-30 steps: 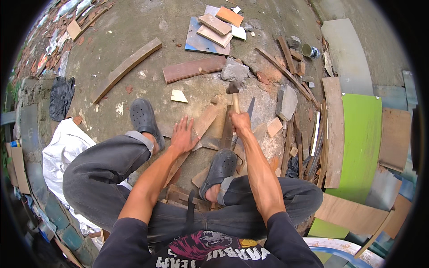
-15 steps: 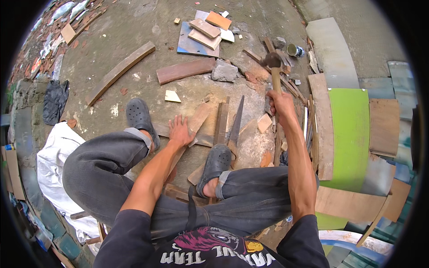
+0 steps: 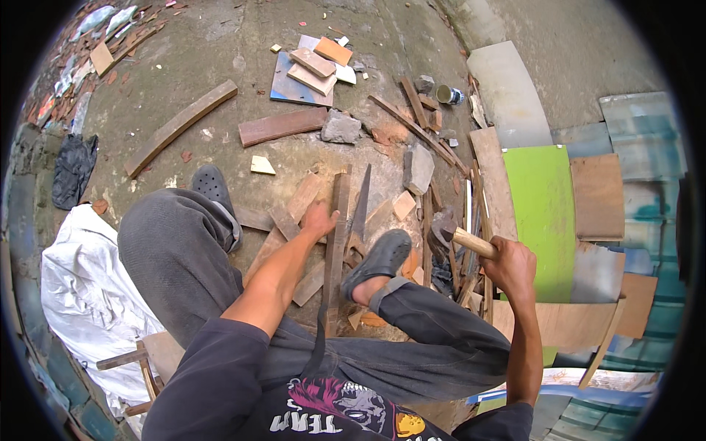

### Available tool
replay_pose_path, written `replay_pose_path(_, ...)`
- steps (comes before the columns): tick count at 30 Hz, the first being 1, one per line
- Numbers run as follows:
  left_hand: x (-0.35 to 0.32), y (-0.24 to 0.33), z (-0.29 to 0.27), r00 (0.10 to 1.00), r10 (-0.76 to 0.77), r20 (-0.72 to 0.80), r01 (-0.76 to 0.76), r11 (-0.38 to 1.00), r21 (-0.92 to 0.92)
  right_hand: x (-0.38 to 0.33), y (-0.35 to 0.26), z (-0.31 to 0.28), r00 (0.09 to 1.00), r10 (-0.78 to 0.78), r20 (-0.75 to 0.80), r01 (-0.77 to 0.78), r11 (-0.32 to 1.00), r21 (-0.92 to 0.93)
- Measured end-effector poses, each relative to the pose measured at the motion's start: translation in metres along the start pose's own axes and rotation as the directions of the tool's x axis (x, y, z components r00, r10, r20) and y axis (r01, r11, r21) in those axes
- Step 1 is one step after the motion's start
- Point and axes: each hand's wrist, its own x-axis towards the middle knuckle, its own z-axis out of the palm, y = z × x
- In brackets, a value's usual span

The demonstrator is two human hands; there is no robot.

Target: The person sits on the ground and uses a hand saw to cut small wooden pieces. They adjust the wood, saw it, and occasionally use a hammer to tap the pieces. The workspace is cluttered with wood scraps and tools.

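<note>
Off to the side now, right hand [image 3: 510,264] gripping hammer [image 3: 457,236], swung away from plank [image 3: 337,235] under flat, open left hand [image 3: 321,218], between hits.

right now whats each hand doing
left hand: open, pressing down on the long narrow brown wooden strip
right hand: closed around the wooden-handled hammer

Left hand [image 3: 320,219] presses flat on a narrow wooden strip [image 3: 337,242] lying on the concrete ground [image 3: 220,59], a dark clog [image 3: 379,259] pinning it just beside. Right hand [image 3: 510,266] grips a wooden-handled hammer [image 3: 457,234], head low over the scrap wood pile [image 3: 441,184] by the green board [image 3: 546,213].
</note>
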Motion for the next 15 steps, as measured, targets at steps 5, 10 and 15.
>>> replay_pose_path(5, 0.014, -0.024, 0.023, 0.999, -0.034, 0.028, 0.036, 0.996, -0.080, 0.001, -0.010, 0.048, 0.981, -0.075, 0.177, 0.064, 0.996, 0.069)
replay_pose_path(10, 0.031, -0.018, 0.033, 0.987, -0.146, 0.068, 0.158, 0.956, -0.246, 0.056, -0.011, 0.158, 0.895, -0.094, 0.436, 0.083, 0.996, 0.046)
replay_pose_path(15, 0.042, 0.004, 0.039, 0.955, -0.233, 0.185, 0.281, 0.911, -0.302, 0.092, -0.018, 0.310, 0.946, -0.091, 0.310, 0.088, 0.996, 0.025)
